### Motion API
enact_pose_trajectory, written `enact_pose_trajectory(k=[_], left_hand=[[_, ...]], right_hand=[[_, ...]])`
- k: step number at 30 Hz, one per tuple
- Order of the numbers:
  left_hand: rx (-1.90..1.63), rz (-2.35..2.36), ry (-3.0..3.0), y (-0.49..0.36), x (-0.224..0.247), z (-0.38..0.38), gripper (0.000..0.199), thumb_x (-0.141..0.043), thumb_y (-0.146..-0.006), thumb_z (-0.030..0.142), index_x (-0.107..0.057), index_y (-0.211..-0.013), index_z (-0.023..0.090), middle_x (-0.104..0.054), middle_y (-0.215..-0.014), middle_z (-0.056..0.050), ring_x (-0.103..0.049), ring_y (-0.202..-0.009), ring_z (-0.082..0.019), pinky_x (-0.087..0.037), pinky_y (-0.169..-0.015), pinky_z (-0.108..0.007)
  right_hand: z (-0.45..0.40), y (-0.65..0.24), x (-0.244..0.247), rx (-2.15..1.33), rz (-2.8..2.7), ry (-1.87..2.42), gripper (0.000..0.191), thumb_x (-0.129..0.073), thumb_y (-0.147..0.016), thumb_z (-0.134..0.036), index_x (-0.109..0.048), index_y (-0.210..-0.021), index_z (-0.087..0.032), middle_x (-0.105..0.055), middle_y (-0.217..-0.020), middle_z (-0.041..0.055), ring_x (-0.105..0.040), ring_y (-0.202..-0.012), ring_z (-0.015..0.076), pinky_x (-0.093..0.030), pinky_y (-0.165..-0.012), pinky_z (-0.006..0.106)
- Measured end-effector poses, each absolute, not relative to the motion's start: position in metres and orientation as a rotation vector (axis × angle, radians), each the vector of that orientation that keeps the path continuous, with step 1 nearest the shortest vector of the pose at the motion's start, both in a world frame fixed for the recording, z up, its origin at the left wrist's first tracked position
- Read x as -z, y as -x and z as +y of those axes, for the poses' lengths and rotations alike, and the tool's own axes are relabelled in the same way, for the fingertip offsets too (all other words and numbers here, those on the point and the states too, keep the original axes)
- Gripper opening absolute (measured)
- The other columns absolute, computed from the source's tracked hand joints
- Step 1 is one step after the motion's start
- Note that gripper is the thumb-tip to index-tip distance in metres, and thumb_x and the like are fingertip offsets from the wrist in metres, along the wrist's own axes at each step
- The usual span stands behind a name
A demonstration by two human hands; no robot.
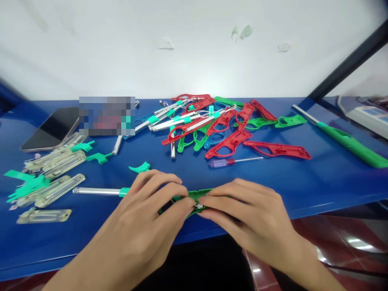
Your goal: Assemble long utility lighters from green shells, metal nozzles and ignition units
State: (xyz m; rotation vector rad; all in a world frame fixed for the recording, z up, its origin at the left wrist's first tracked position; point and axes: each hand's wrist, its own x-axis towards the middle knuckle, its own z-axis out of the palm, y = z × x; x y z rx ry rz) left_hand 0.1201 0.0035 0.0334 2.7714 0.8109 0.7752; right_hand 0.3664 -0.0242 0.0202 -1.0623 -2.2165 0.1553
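Observation:
Near the table's front edge, both hands hold a green lighter casing (198, 195), its open inside showing between them. My left hand (151, 214) is closed around its left part, with thumb and fingertips at a small whitish part (198, 205) inside. My right hand (251, 214) pinches the casing from the right, fingertips close to the same small part. A silver metal tube (97, 191) with a teal collar (123, 192) sticks out to the left from behind my left hand. The fingers hide much of the casing.
Red casing halves (228, 143), green ones and silver tubes with wires (165, 120) lie piled behind the hands. A screwdriver (222, 163) is before them. Clear fuel cartridges (45, 216), teal pieces (28, 186) and a phone (51, 129) lie left; a closed green lighter (348, 139) lies right.

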Motion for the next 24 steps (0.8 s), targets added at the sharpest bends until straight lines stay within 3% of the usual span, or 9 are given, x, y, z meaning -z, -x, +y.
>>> enact_pose_trajectory(k=[9, 13, 16, 24], left_hand=[[-0.446, 0.708, -2.741, -0.101, -0.051, 0.017, 0.043, -0.051, -0.105, 0.007, -0.061, -0.14, 0.03, -0.064, -0.128, 0.0, -0.056, -0.12, -0.015, -0.046, -0.102, -0.028], [-0.361, 0.645, -2.701, -0.096, -0.054, 0.03, 0.052, -0.049, -0.102, 0.001, -0.063, -0.136, 0.036, -0.065, -0.13, 0.003, -0.059, -0.119, -0.012, -0.048, -0.098, -0.024], [-0.387, 0.615, -2.68, -0.095, -0.052, 0.036, 0.057, -0.045, -0.1, -0.004, -0.065, -0.132, 0.039, -0.066, -0.129, 0.005, -0.06, -0.119, -0.012, -0.046, -0.102, -0.026], [-0.405, 0.536, -2.679, -0.095, -0.051, 0.039, 0.049, -0.041, -0.107, 0.005, -0.064, -0.136, 0.038, -0.066, -0.129, 0.002, -0.064, -0.113, -0.012, -0.041, -0.11, -0.031]], right_hand=[[-0.023, -0.37, -0.025, -0.362, -2.167, 1.092, 0.018, -0.074, -0.101, -0.025, -0.076, -0.119, -0.025, -0.083, -0.111, -0.0066, -0.075, -0.091, 0.0111, -0.053, -0.088, 0.024], [-0.024, -0.376, -0.028, -0.475, -2.186, 1.131, 0.025, -0.071, -0.103, -0.025, -0.071, -0.128, -0.03, -0.082, -0.115, -0.0099, -0.075, -0.091, 0.0081, -0.053, -0.088, 0.02], [-0.024, -0.379, -0.029, -0.501, -2.198, 1.131, 0.029, -0.069, -0.105, -0.025, -0.068, -0.133, -0.032, -0.082, -0.118, -0.0104, -0.075, -0.092, 0.008, -0.053, -0.086, 0.019], [-0.021, -0.377, -0.029, -0.488, -2.194, 1.149, 0.028, -0.068, -0.105, -0.026, -0.067, -0.132, -0.033, -0.083, -0.116, -0.0107, -0.076, -0.09, 0.0098, -0.055, -0.084, 0.021]])
